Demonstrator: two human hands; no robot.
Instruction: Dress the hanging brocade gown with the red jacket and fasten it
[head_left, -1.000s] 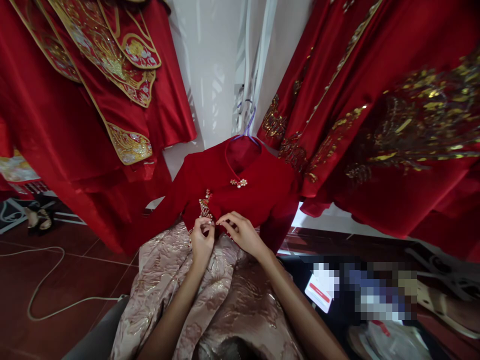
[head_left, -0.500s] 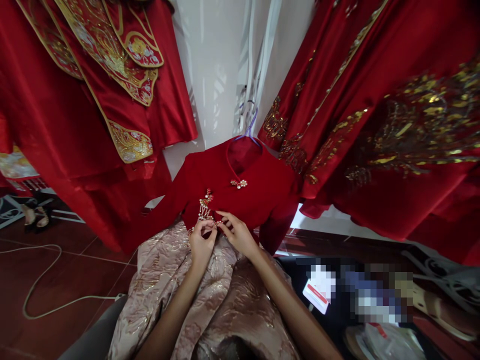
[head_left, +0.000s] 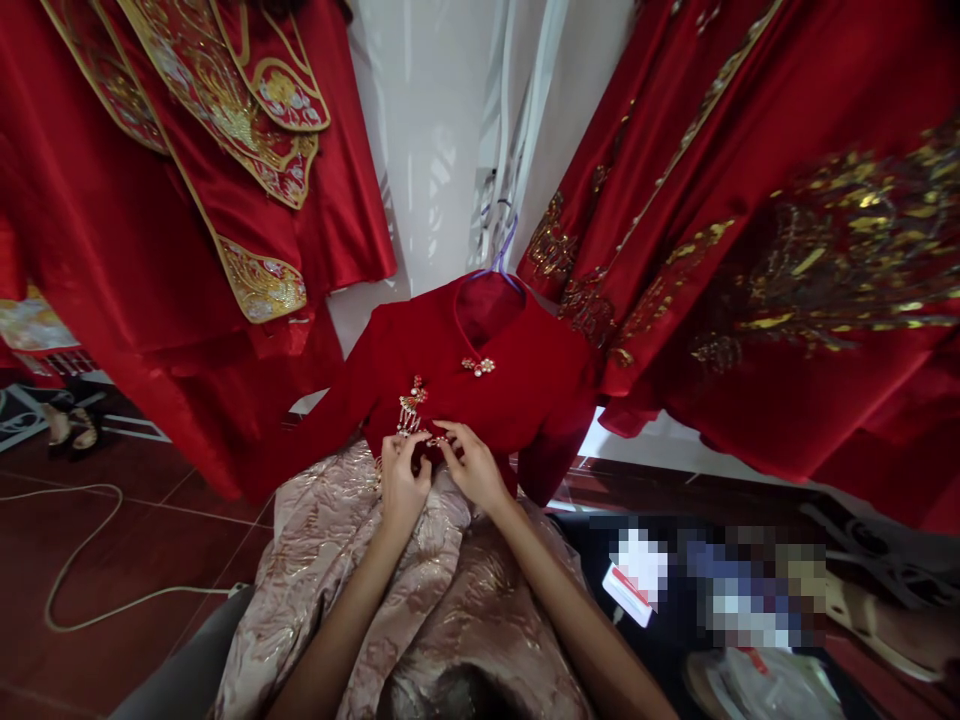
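Observation:
A dark red jacket (head_left: 525, 385) hangs on a purple hanger (head_left: 499, 258) in front of me, above a pink-gold brocade skirt (head_left: 352, 590). It carries a pearl clasp (head_left: 478, 366) below the collar and a beaded gold tassel ornament (head_left: 411, 408) on the front flap. My left hand (head_left: 401, 482) and my right hand (head_left: 474, 465) meet at the jacket's lower front edge. Both pinch a small beaded fastening (head_left: 433, 440) just below the tassel, fingers closed on it.
Red robes with gold embroidery hang at left (head_left: 187, 180) and at right (head_left: 750, 250), with a white wall (head_left: 442, 150) between. A white cable (head_left: 90, 580) lies on the dark red floor. Sandals (head_left: 71, 428) stand far left. A dark surface with papers and a tag (head_left: 634, 590) is lower right.
Both hands have shifted slightly up and closer together on the fastening. The view has barely moved.

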